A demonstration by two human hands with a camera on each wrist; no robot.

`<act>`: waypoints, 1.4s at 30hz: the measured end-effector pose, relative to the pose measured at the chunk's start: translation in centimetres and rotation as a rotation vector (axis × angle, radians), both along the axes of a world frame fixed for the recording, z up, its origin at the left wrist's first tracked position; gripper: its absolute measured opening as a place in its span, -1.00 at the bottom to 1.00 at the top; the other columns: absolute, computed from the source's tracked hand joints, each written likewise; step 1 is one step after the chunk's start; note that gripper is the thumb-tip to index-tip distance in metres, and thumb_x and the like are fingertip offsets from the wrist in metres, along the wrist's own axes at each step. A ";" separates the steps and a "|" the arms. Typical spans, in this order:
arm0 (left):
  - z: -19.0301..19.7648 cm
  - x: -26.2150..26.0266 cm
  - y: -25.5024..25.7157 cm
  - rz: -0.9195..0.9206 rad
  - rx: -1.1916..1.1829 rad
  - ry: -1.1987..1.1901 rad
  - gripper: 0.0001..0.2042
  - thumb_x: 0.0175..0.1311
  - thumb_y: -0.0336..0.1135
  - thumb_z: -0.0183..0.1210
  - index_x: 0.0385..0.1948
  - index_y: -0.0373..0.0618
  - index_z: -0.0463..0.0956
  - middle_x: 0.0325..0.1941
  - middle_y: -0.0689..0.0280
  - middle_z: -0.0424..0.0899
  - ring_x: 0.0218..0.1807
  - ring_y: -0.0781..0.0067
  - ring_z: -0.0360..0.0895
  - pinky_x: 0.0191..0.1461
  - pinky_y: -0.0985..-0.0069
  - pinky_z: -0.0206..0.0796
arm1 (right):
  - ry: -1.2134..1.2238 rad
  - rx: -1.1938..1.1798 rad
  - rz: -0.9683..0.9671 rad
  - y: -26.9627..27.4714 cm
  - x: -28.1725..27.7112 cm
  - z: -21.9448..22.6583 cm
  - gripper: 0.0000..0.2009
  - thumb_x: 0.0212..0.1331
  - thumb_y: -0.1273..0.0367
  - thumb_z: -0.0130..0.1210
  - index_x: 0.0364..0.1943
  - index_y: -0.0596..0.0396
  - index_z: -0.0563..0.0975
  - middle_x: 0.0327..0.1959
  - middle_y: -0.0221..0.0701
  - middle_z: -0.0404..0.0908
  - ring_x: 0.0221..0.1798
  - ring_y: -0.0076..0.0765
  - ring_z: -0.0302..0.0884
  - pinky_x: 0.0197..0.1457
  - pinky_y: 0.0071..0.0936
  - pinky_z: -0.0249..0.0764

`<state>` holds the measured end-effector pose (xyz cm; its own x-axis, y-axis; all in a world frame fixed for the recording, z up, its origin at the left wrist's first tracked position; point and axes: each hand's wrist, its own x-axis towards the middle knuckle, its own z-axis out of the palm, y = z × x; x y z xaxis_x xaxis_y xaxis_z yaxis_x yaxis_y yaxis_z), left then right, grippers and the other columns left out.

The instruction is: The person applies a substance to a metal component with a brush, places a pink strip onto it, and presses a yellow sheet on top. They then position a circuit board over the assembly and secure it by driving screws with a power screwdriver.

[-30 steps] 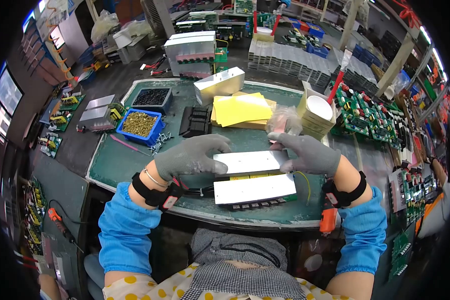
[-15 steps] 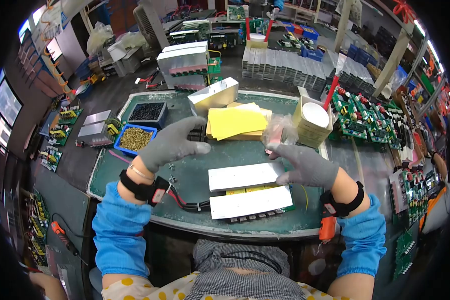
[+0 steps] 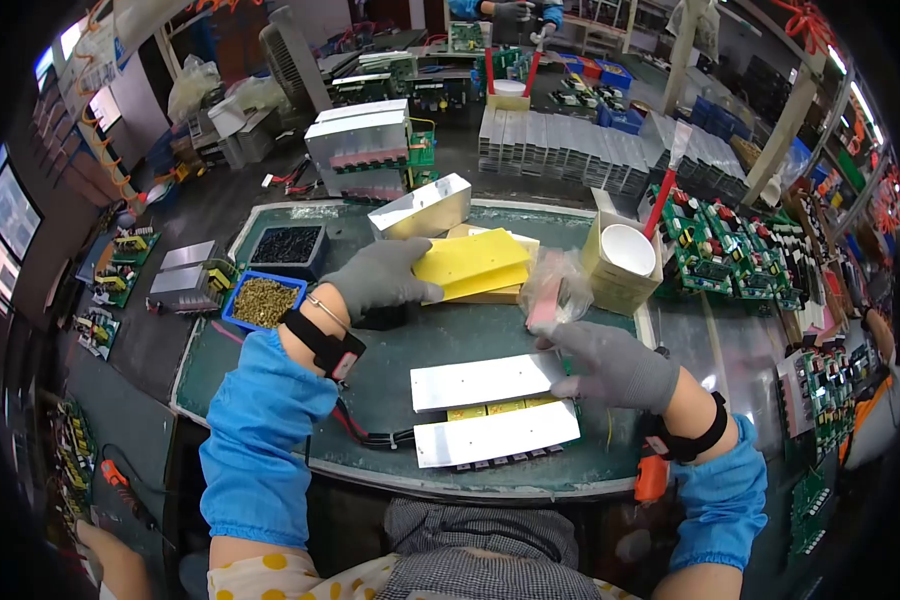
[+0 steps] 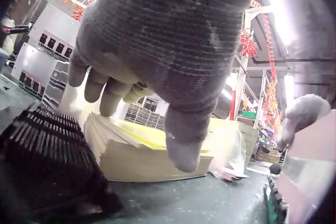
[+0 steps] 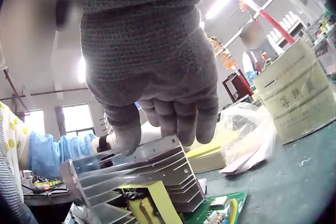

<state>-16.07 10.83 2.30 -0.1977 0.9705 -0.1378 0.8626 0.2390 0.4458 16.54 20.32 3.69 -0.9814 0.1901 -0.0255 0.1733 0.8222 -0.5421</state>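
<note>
Several yellow sheets (image 3: 475, 262) lie on a pale stack (image 4: 131, 163), their left edge partly covered by your left hand (image 3: 380, 275). Its thumb and fingers stand spread; I cannot tell whether the tips touch paper. Nearer you, your right hand (image 3: 618, 367) is loosely spread, thumb at the right end of the heat sink (image 3: 485, 384), whose fins the head view hides. A crinkled plastic bag (image 3: 570, 286) blurs its pink contents (image 3: 543, 302).

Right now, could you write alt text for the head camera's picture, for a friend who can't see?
A worker's gray-gloved left hand is at the left edge of yellow sheets on a green workbench. The gloved right hand is beside two bright metal plates; rows of silver parts stand beyond.
</note>
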 end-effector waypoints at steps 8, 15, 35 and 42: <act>-1.4 -0.1 -2.0 0.174 0.681 0.127 -0.80 0.23 -0.17 0.27 -0.28 -0.08 0.66 -0.26 0.15 0.72 -0.22 0.08 0.68 -0.13 0.29 0.50 | 0.200 0.012 -0.106 0.4 1.0 0.8 -0.20 0.06 0.23 0.39 0.38 0.17 0.25 0.13 -0.14 0.60 0.21 -0.07 0.58 0.25 -0.23 0.49; 3.2 6.8 -8.6 -0.132 1.103 0.467 -0.83 0.07 -0.35 0.39 -0.31 -0.05 0.62 -0.19 0.27 0.74 -0.31 0.22 0.67 -0.29 0.41 0.51 | 0.512 -0.531 -0.307 -1.5 2.3 1.8 -0.29 0.31 0.15 0.20 0.45 0.14 0.19 0.02 -0.19 0.60 0.09 -0.27 0.60 0.18 -0.34 0.51; -3.2 10.2 -16.6 0.061 0.796 -0.114 -0.59 0.15 -0.22 0.39 -0.01 -0.17 0.56 0.06 0.12 0.66 0.04 0.10 0.64 0.08 0.35 0.49 | 0.099 -0.067 -0.268 -3.7 3.4 -1.4 -0.58 0.21 0.19 0.25 0.07 0.13 0.54 -0.41 -0.16 0.57 -0.32 -0.06 0.59 -0.17 -0.26 0.47; -3.8 9.8 -14.7 0.265 0.395 -0.666 -0.30 0.20 -0.07 0.36 0.33 -0.21 0.33 0.33 0.03 0.46 0.31 0.16 0.45 0.34 0.33 0.29 | 0.046 -0.063 -0.268 -3.5 2.4 -0.8 -0.59 0.19 0.29 0.28 0.07 0.19 0.54 -0.44 -0.32 0.50 -0.36 -0.36 0.49 -0.18 -0.40 0.45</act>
<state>-6.32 -3.89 -1.52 -0.4245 0.9048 0.0349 0.3244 0.1160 0.9388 18.94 16.81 2.87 -0.8970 0.4421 -0.0016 0.3535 0.7150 -0.6032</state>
